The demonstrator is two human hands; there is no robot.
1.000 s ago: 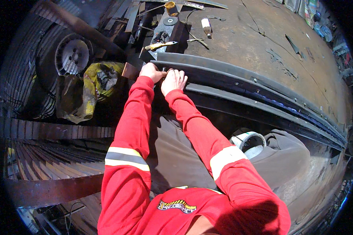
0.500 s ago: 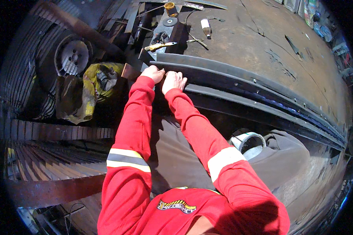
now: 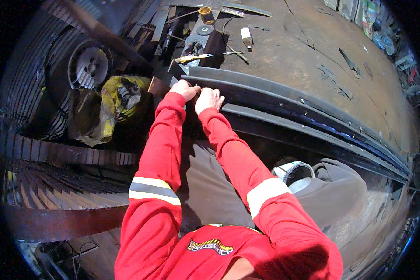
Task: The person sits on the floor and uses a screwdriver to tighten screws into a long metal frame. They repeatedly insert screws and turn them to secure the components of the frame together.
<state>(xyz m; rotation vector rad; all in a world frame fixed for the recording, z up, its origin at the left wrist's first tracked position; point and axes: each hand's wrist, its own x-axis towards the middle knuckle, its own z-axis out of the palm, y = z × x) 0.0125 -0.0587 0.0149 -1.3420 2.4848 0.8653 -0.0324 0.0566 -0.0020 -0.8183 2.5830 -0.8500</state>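
Observation:
Both hands meet at the left end of a long dark metal beam (image 3: pixel 266 95), which runs away to the right with several bolts along it. My left hand (image 3: pixel 185 89) has its fingers curled in at the beam's edge. Close beside it, my right hand (image 3: pixel 209 100) is closed too, its knuckles up. Something small sits between the fingertips, but it is too hidden to name. A second dark metal rail (image 3: pixel 270 117) lies parallel on the near side. A brush with a pale handle (image 3: pixel 193 59) rests just beyond the hands.
A grinding disc (image 3: pixel 204 30) and an amber cup (image 3: pixel 206 16) stand past the brush. A small bottle (image 3: pixel 247 39) lies on the floor. To the left are a round wheel rim (image 3: pixel 89 64) and a yellow sack (image 3: pixel 108 109). A white bucket (image 3: pixel 294 173) stands near my right leg.
Both hands stay at the beam's end, with only slight shifts of the fingers. The whole view has moved a little, so the surroundings sit slightly lower and to the right at upper left.

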